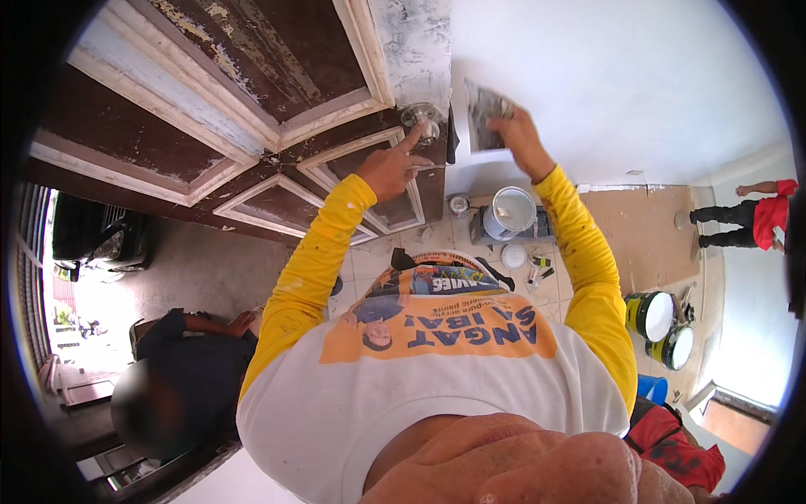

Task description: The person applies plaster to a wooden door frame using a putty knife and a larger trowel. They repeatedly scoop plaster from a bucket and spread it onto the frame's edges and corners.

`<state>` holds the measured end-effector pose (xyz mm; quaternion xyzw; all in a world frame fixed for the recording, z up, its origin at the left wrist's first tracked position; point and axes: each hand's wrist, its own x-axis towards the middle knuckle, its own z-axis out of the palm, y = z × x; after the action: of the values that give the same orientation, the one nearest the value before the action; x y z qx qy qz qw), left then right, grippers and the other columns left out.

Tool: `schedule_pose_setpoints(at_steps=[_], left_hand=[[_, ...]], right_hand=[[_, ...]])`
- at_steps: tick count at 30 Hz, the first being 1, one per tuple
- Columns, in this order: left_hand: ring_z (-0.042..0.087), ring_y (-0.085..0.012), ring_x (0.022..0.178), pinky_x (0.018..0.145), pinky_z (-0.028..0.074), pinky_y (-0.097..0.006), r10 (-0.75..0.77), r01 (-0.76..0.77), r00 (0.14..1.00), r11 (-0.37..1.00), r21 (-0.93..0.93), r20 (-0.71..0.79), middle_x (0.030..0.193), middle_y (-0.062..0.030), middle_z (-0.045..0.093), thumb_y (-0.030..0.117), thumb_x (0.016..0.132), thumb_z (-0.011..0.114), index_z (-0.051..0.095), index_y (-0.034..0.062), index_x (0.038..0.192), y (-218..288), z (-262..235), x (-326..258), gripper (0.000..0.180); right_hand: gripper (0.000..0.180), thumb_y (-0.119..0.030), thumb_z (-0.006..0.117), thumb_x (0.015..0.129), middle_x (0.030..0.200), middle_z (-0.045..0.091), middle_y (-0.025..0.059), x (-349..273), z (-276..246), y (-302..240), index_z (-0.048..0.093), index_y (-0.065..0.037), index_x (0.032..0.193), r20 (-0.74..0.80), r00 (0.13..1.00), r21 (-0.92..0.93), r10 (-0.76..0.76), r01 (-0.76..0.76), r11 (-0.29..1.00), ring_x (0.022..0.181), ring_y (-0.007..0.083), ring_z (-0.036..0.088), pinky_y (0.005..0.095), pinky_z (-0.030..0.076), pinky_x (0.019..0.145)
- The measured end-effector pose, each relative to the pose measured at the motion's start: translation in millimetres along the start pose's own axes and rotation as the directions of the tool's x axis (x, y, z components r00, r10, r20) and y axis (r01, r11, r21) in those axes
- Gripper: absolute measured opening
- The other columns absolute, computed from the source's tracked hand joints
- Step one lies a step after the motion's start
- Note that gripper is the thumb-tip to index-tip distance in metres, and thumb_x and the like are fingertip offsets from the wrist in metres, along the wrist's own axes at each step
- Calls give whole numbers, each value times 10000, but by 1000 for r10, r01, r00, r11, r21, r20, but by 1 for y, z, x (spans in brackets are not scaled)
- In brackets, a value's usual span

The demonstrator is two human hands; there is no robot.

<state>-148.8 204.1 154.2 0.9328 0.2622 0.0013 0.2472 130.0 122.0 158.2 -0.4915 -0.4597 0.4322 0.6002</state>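
Observation:
My left hand (389, 170) is raised beside the panelled door, its index finger stretched toward the round metal doorknob (429, 131). Its other fingers are curled, and a thin pale edge sticks out from them toward the right; what it belongs to I cannot make out. At the white wall (579, 84), my right hand (522, 141) is closed at the side of a flat rectangular grey trowel (482, 126), smeared by motion. The brown door (134, 126) has pale mouldings and peeling paint.
Below my hands, an open white bucket (510, 214) stands on a dark stand beside a small can (458, 205). Paint pails (653, 317) are at the right. One person (185, 370) is close at left; another in red (768, 214) stands far right. Red cloth (672, 449) shows lower right.

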Motion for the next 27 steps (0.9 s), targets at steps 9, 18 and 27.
schedule_pose_setpoints(at_steps=[9, 18, 27], left_hand=[[575, -337, 1255, 1021, 500, -411, 26, -27, 999, 999, -27, -24, 1557, -55, 405, 92, 928, 632, 357, 179, 1541, 6, -2, -3, 677], [592, -344, 1228, 1012, 497, -399, -45, 38, 998, 990, -133, -49, 1355, -70, 633, 92, 925, 636, 147, 200, 1607, 13, -6, -5, 847], [606, -332, 1214, 1008, 497, -409, -11, 1, 993, 996, -86, -117, 1391, -55, 602, 84, 925, 629, 70, 208, 1611, 6, 11, 0, 892]], right_hand=[[491, -28, 558, 834, 988, 665, 34, 16, 34, -48, 584, 35, 1321, 25, 985, -184, -169, 170, 968, 832, 105, 579, 253, 487, 763], [488, 7, 579, 840, 1040, 684, 29, 2, 13, -86, 593, 1, 1327, -42, 990, -13, -136, 136, 991, 898, 117, 615, 245, 491, 820], [525, -15, 558, 872, 927, 665, 26, 23, 30, -96, 534, 6, 1397, 21, 975, 83, -222, 220, 972, 784, 91, 566, 222, 481, 721]])
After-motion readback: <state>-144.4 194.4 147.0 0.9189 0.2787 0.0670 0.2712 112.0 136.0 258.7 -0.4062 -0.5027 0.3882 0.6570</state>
